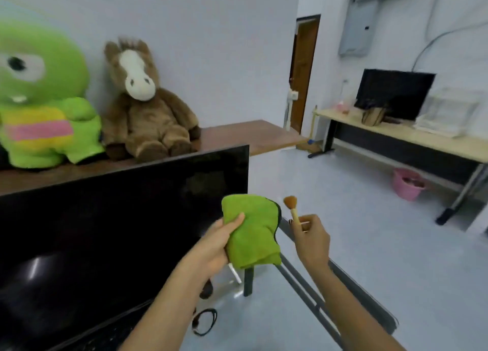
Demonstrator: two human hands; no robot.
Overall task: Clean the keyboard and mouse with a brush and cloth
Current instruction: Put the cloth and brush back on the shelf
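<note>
My left hand (216, 241) grips a folded green cloth (252, 231), held up in front of the dark monitor (118, 218). To its right, my right hand (311, 238) pinches the pale handle of a small brush (291, 205), whose orange-brown bristles point up. A black keyboard (111, 332) shows at the bottom left, mostly hidden under my left forearm and the monitor's lower edge. The mouse is out of sight.
A coiled black cable (204, 321) lies on the glass-topped desk (264, 324) by my forearm. Behind the monitor, a green plush (45, 97) and a brown horse plush (142, 99) sit on a wooden shelf. Across the room stand another desk (412, 136) with a monitor and a pink bucket (408, 183).
</note>
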